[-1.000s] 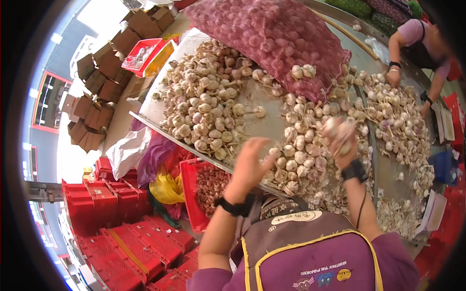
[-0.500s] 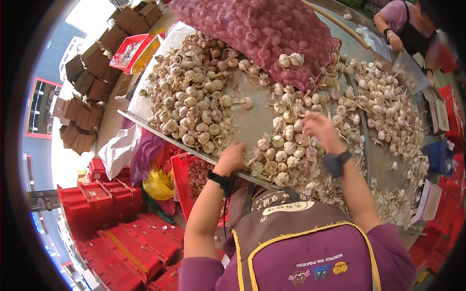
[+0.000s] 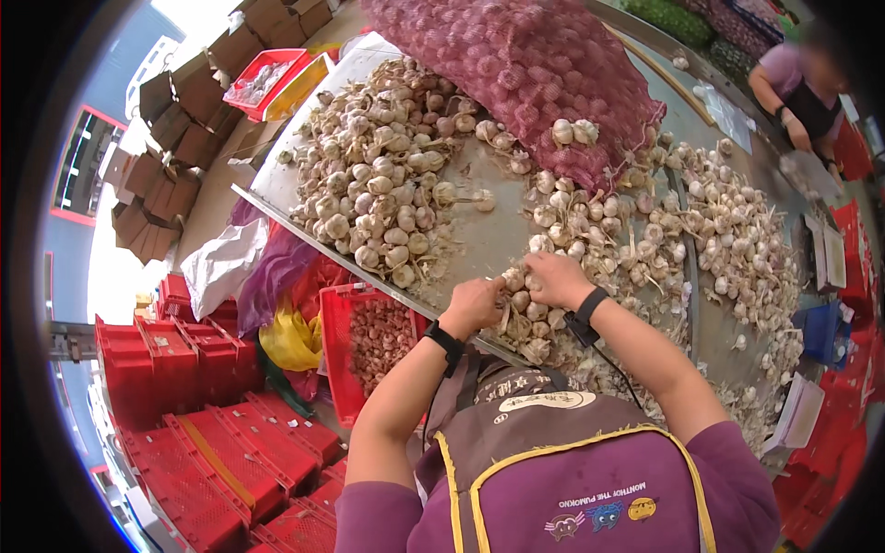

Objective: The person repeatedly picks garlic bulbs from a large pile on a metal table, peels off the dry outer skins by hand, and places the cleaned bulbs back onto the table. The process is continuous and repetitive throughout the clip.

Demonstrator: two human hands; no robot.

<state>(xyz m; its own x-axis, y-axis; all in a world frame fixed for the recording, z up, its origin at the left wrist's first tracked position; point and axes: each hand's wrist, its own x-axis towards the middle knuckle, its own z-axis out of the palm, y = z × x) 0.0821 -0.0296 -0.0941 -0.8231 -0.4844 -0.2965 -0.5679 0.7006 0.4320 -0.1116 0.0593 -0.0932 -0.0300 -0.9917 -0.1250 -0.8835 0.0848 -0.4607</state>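
Observation:
My left hand (image 3: 475, 304) and my right hand (image 3: 557, 279) are close together above the near edge of a metal table. Between their curled fingers is a pale garlic bulb (image 3: 513, 278), partly hidden, and both hands appear to grip it. Loose garlic bulbs (image 3: 536, 311) with dry stalks lie under and beside the right hand. Left of a bare strip of table (image 3: 484, 241) spreads a large heap of garlic (image 3: 364, 175). Behind, a bulging purple-red mesh sack (image 3: 516, 69) full of garlic lies on the table, with a couple of bulbs on top.
Below the table's left edge stands a red crate of garlic (image 3: 380, 343). Stacked red crates (image 3: 203, 359) and cardboard boxes (image 3: 152, 217) fill the left. More garlic (image 3: 733, 212) lies beyond a metal divider (image 3: 693, 276). A person (image 3: 797, 97) handles a clear bag at far right.
My right hand has moved left and nearer, from over the loose bulbs to meet my left hand. The left hand has left the table edge, and a bulb now shows between them.

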